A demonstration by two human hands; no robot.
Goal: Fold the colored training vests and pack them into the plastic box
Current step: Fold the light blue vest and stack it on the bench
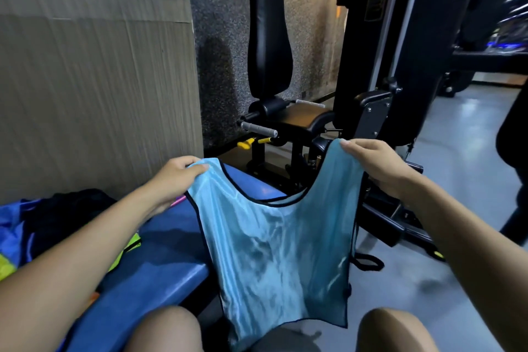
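Two hands hold one garment up for folding, and everything else sits around the long blue padded bench (160,263), taken here as the landmark. Beyond the bench's far end stands a black upholstered gym machine seat (270,37), out of the way of the work. Just off the bench's right edge hangs the light blue mesh training vest with black trim (274,251), spread flat and facing the person, its hem falling between the knees; held this way it drapes straight, which I judge is meant to square it before the first fold. On the bench's left part lies a loose heap of dark, blue and yellow-green vests (31,234), probably waiting their turn. The left hand (174,177), over the bench's far end, pinches the vest's left shoulder strap, and the right hand (377,166), well to the right of the bench, pinches the other strap. No plastic box is in view.
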